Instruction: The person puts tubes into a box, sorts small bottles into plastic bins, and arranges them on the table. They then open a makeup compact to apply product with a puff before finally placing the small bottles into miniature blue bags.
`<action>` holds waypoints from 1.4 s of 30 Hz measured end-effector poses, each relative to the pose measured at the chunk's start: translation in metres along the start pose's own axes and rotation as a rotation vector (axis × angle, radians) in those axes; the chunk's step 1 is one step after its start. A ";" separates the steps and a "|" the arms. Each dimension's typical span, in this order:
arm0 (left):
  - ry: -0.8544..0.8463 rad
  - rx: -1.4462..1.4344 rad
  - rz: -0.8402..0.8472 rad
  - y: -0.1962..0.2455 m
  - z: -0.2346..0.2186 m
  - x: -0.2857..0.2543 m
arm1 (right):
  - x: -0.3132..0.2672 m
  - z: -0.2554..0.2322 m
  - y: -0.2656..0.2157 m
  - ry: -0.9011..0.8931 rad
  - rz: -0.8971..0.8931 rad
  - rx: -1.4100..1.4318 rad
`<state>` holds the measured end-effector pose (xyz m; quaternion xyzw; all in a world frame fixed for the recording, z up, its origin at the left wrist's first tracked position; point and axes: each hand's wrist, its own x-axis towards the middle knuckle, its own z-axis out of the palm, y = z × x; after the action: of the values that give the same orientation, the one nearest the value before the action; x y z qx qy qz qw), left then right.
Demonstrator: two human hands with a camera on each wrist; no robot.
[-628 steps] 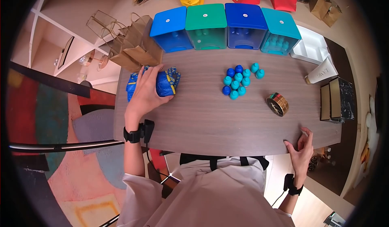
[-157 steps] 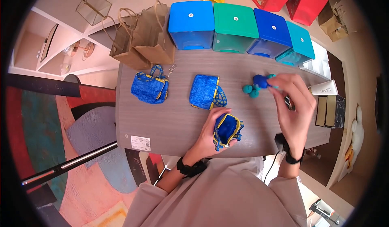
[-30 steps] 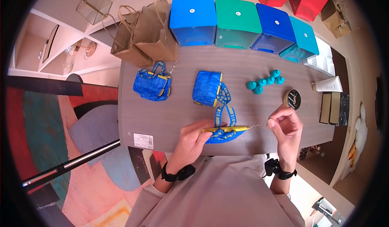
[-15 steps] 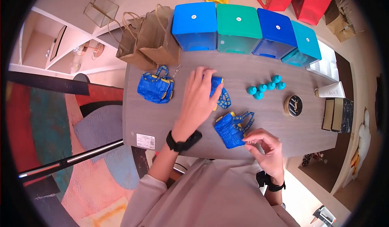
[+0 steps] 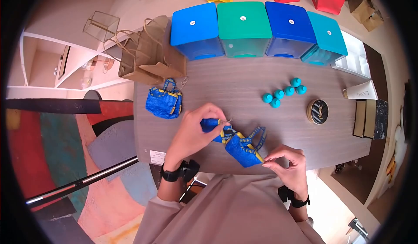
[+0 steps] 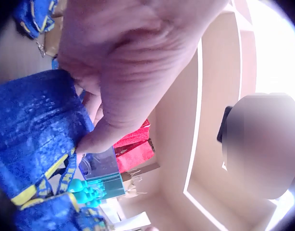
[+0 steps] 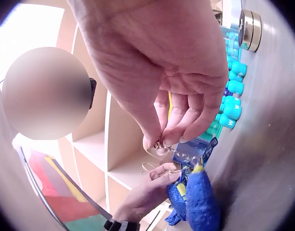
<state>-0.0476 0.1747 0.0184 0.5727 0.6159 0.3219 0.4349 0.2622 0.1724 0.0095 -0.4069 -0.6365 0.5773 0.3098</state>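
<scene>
My left hand (image 5: 191, 133) pinches the yellow-trimmed end of a small blue zip bag (image 5: 210, 124), thumb and forefinger at a metal clip. In the left wrist view, the bag (image 6: 37, 125) spreads below the fingers. My right hand (image 5: 289, 165) pinches the chain (image 7: 183, 155) of a second small blue bag (image 5: 244, 151), which tilts with its patterned handles up. This bag (image 7: 202, 199) hangs at the chain's end in the right wrist view. A third blue bag (image 5: 163, 102) lies at the table's left. Several turquoise bottle-shaped pieces (image 5: 289, 91) lie right of centre.
Brown paper bags (image 5: 152, 54) stand at the back left, beside lidded boxes in blue (image 5: 193, 26), green (image 5: 244, 24), dark blue (image 5: 289, 24) and turquoise (image 5: 327, 33). A round black-and-gold case (image 5: 318, 112), white tube (image 5: 361, 90) and black-and-gold box (image 5: 370, 118) sit rightward.
The bundled bags have been spread apart, and the dark blue pieces have left the table. Most recently, my left hand let go of the nearest bag and took hold of the middle one, drawing it nearer.
</scene>
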 end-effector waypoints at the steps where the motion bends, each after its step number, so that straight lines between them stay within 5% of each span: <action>1: 0.039 -0.151 0.021 0.002 -0.001 -0.007 | 0.003 0.001 0.000 -0.005 0.000 0.004; 10: -0.002 -0.596 0.015 -0.006 0.002 -0.042 | 0.025 0.021 -0.007 0.034 -0.169 0.098; 13: 0.013 -0.675 0.071 -0.002 0.010 -0.045 | 0.024 0.027 -0.012 0.063 -0.053 0.134; 15: 0.048 -0.712 0.095 0.008 0.012 -0.048 | 0.025 0.034 -0.017 0.173 0.186 0.359; 17: 0.101 -0.810 -0.074 0.018 0.008 -0.051 | 0.027 0.037 -0.016 0.174 0.161 0.373; 22: 0.087 -0.705 -0.100 0.014 0.010 -0.053 | 0.031 0.043 -0.013 0.133 0.013 0.340; 42: 0.013 -0.446 -0.083 0.032 0.033 -0.051 | 0.039 0.043 -0.022 -0.015 -0.073 0.559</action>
<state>-0.0059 0.1258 0.0416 0.4345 0.5554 0.4353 0.5597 0.2031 0.1854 0.0221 -0.2782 -0.4692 0.7219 0.4257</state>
